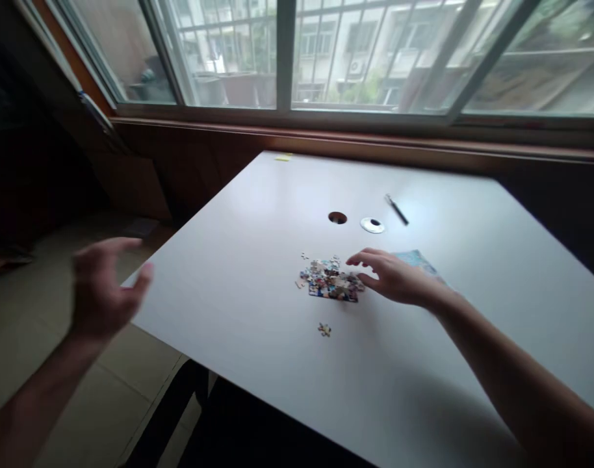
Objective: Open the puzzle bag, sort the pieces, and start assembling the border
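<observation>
We find no brand, label or writing that can be read anywhere here; the print on the puzzle pieces is too small and blurred to make out.

Our right hand rests on the white worktop, fingers spread and loosely curved, holding nothing, its fingertips touching the right edge of the pile of jigsaw pieces near the worktop's middle. One stray piece lies alone just nearer to us, and a few tiny ones sit at the pile's far left. Behind the hand a blue printed sheet shows only in part, the wrist covering the rest.

Our left hand hangs in the air off the worktop's left edge, over the tiled floor, fingers apart and empty, blurred.

Farther back lie a round cable hole, its cap just beside it, a dark pen, and a yellow note at the far edge under the window. Wide bare surface surrounds the pile on every side. The near right corner is cut off from view.
</observation>
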Available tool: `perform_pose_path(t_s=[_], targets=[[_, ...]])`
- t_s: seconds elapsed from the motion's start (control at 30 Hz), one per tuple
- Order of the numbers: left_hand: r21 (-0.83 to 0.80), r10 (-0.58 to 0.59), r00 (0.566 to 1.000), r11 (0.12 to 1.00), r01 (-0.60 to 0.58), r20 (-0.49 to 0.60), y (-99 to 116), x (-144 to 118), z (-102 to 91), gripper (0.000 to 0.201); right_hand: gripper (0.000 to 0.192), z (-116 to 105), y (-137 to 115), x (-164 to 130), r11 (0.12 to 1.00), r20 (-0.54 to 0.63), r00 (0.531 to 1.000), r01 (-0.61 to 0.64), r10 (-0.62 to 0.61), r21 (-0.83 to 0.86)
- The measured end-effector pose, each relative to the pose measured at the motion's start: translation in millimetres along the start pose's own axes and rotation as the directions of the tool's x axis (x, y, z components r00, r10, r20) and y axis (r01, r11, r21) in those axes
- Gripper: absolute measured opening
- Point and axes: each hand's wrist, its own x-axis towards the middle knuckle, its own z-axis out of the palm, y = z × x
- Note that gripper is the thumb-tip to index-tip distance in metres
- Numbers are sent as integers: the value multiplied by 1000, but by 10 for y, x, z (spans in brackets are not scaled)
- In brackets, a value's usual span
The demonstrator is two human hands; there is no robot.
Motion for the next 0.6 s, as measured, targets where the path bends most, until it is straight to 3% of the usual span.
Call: perform_pose_path(t_s=[0.03, 0.1, 0.2, 0.23, 0.3, 0.33, 0.47, 0.6], targets=[[-99, 187, 976, 979, -176, 112, 318, 89, 225, 33, 36, -40, -31, -6, 1000, 43, 999, -16, 16, -4], [-297, 465, 796, 880, -370, 388, 987, 205, 653, 43, 46, -66, -109, -30, 997, 91, 993, -74, 74, -9], [-436, 593, 580, 805, -403, 558, 1746, 309, 1249, 105, 64, 6, -213, -74, 996, 74, 994, -71, 74, -52], [-464, 617, 528, 787, -407, 584, 1894, 337, 1421, 115, 69, 43, -235, -83, 997, 69, 996, -54, 58, -63], [-516, 667, 451, 745, -423, 592, 2047, 386, 1694, 109, 68, 114, -253, -90, 997, 48, 998, -36, 39, -66], [-547, 695, 440, 719, -429, 568, 2069, 408, 1790, 100, 62, 144, -252, -88, 998, 36, 998, -41, 43, -52], [-645, 756, 491, 640, -418, 433, 2020, 489, 1956, 54, 40, 212, -220, -49, 993, 2, 994, -105, 105, 50], [-715, 748, 489, 629, -304, 450, 2027, 588, 1981, 52, 32, 200, -225, 35, 995, -2, 995, -102, 102, -14]])
